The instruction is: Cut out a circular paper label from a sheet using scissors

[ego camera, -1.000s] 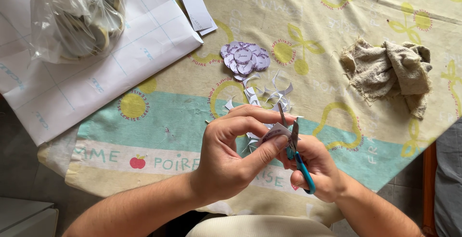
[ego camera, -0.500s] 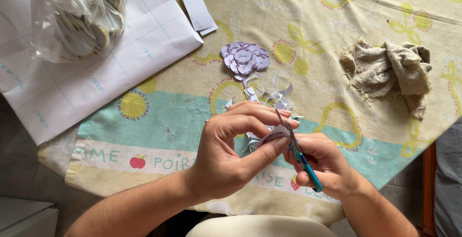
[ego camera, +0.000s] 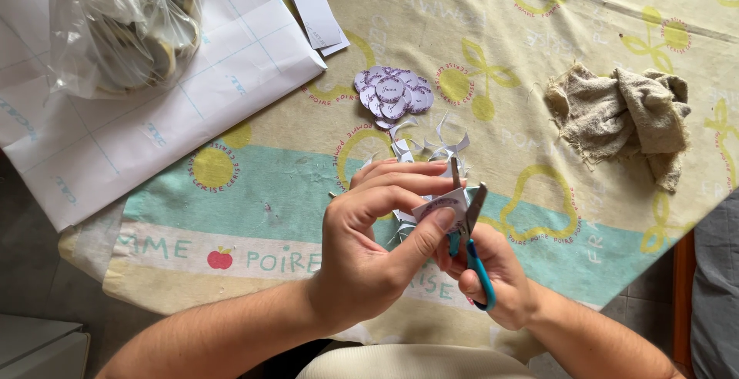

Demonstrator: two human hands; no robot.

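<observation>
Left grip (ego camera: 377, 233) pinched a small paper cutout (ego camera: 440, 210) between thumb and fingers above the tabletop (ego camera: 292, 186), while the right hand (ego camera: 489, 275) closed round blue-handled scissors (ego camera: 471, 240), blades parted at the cutout's edge.

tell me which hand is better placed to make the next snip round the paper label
Right. The right hand holds the blue-handled scissors, blades open at the paper label, which the left hand pinches.
</observation>
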